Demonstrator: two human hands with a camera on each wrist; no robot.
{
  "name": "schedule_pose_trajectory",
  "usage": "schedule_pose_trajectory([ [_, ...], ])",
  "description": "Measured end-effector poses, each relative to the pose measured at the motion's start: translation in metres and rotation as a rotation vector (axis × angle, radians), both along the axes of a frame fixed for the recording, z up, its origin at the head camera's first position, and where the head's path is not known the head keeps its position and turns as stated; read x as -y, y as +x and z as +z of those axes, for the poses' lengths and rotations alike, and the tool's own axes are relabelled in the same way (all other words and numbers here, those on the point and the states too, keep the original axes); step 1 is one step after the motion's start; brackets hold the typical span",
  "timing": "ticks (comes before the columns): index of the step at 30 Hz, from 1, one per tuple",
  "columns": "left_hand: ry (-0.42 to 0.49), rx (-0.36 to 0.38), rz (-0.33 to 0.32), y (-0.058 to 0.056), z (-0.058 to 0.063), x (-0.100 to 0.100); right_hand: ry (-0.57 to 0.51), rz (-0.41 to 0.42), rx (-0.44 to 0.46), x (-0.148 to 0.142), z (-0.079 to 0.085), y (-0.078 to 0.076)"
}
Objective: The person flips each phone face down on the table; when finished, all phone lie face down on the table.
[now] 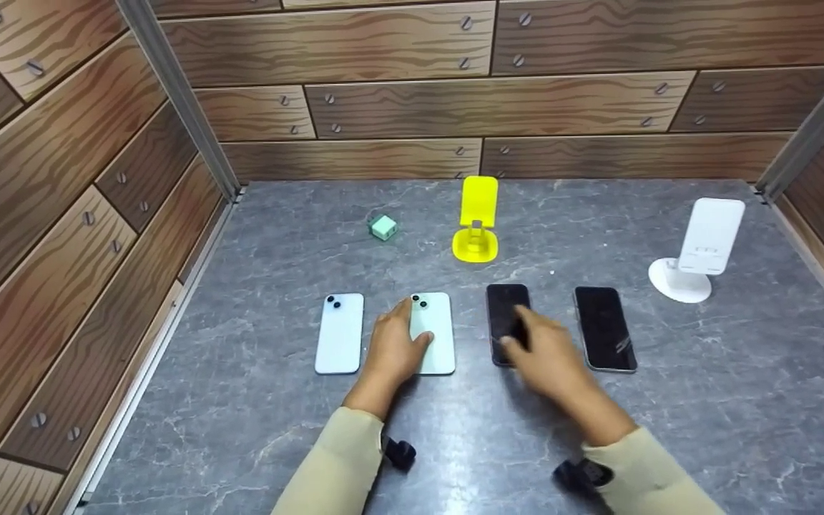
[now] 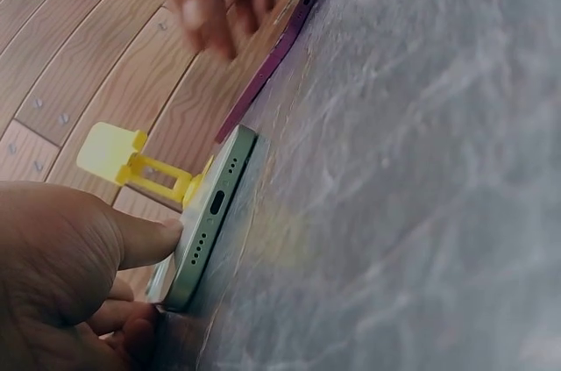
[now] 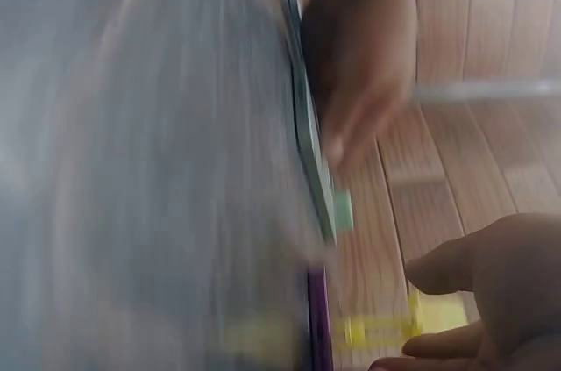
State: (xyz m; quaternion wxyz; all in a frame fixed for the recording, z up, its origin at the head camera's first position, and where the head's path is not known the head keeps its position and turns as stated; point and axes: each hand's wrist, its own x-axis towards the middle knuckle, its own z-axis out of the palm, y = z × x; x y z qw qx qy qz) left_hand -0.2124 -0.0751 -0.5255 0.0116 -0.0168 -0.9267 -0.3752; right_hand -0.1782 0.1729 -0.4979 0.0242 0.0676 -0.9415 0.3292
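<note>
My left hand [image 1: 392, 349] holds a mint-green smartphone [image 1: 439, 336] that lies back up. Its thumb lies on the phone's back and its fingers are at the left edge, as the left wrist view also shows. My right hand [image 1: 551, 354], blurred, hovers over a dark-screened smartphone [image 1: 503, 304] with a purple frame [image 2: 272, 64]. Thumb and fingers of that hand are apart, with nothing between them. To the left lies a pale blue smartphone [image 1: 340, 335], back up. Another black-screened smartphone [image 1: 604, 325] lies face up to the right of my right hand.
Behind the phones stands a yellow phone stand [image 1: 478, 204]. A small mint-green cube-like charger [image 1: 383, 227] sits to its left. A white phone stand [image 1: 714, 232] is at the far right. Wood-patterned walls [image 1: 398, 107] enclose the grey marbled table [image 1: 240, 400].
</note>
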Motion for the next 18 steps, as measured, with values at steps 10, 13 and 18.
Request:
schedule_pose_trajectory([
  [10,-0.005,0.003,0.019,0.004,0.001,0.001,-0.128,-0.015,0.153,-0.033,-0.006,-0.001],
  [13,-0.014,-0.010,0.017,0.004,0.001,-0.001,-0.159,-0.023,0.163,-0.030,-0.007,0.000],
  [18,-0.041,-0.117,0.043,0.007,0.002,-0.017,-0.173,-0.035,0.162,-0.033,-0.007,0.001],
])
